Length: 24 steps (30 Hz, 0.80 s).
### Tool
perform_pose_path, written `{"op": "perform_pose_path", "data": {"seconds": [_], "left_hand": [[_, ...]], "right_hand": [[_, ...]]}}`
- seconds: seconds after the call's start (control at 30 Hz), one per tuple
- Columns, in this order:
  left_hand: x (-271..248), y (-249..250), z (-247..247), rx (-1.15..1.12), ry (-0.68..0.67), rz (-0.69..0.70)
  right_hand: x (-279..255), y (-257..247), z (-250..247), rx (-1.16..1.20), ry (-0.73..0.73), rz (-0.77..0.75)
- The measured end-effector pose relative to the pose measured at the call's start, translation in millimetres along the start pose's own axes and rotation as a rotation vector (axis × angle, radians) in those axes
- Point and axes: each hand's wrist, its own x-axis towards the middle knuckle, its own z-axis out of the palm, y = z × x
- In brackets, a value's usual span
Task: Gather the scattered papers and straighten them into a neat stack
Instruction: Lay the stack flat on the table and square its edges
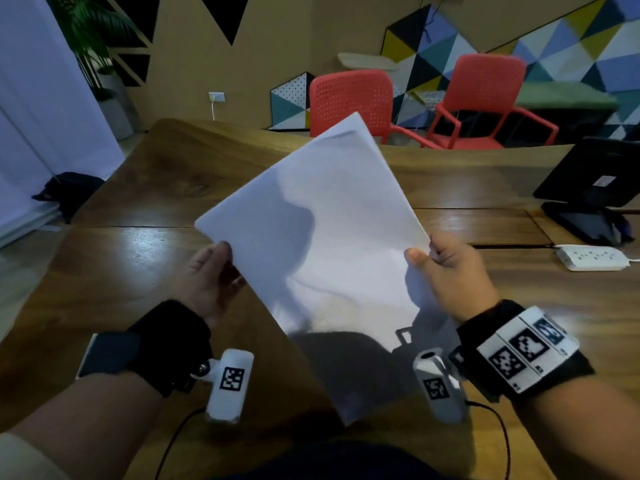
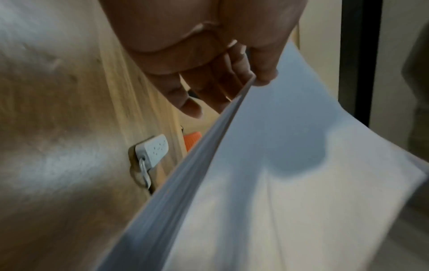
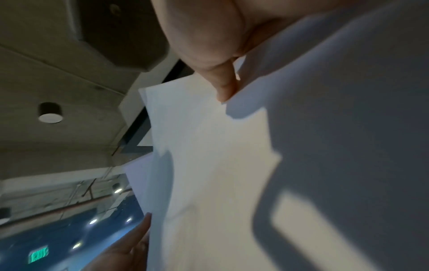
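Note:
A stack of white papers (image 1: 325, 244) is held up above the wooden table (image 1: 114, 258), tilted with one corner toward the far side and another toward my body. My left hand (image 1: 211, 275) holds its left edge, thumb on top and fingers underneath; the left wrist view shows the papers (image 2: 267, 192) edge-on with the left hand (image 2: 234, 77) pinching them. My right hand (image 1: 446, 275) grips the right edge with its thumb on the top sheet. In the right wrist view the papers (image 3: 209, 165) fill the frame below the right hand's thumb (image 3: 223, 86).
Two red chairs (image 1: 353, 98) stand behind the table's far edge. A black monitor (image 1: 595, 181) and a white power strip (image 1: 592, 258) sit at the right. A dark bag (image 1: 69, 192) lies on the floor at the left.

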Motion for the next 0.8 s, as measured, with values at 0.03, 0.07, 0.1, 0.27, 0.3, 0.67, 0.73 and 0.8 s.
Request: {"op": "perform_pose_path", "data": {"seconds": [0.03, 0.07, 0.1, 0.27, 0.3, 0.67, 0.73, 0.8], "left_hand": [[-2.5, -5.1, 9.5, 0.034, 0.008, -0.035], [-6.0, -10.9, 17.9, 0.088, -0.015, -0.052], [-9.4, -17.7, 25.7, 0.152, -0.025, -0.064], [-10.9, -50.6, 32.0, 0.413, 0.011, -0.143], [-10.0, -56.2, 29.1, 0.461, 0.008, -0.165], [-17.0, -87.6, 9.2, 0.838, -0.020, -0.346], [-21.4, -93.5, -0.1, 0.857, -0.012, -0.392], [-27.4, -98.2, -8.9, 0.882, -0.003, -0.441]], "right_hand": [[-0.7, 2.1, 6.2, 0.033, 0.022, 0.061], [-1.4, 4.9, 12.1, 0.048, 0.049, 0.124], [-0.7, 10.4, 17.8, 0.048, 0.084, 0.187], [6.4, 45.7, 39.3, 0.038, 0.137, 0.458], [5.5, 51.6, 42.2, 0.020, 0.131, 0.508], [-19.7, 95.4, 77.3, -0.163, -0.176, 0.777], [-25.7, 99.3, 80.5, -0.129, -0.239, 0.801], [-32.4, 95.2, 81.4, -0.153, -0.299, 0.789]]}}
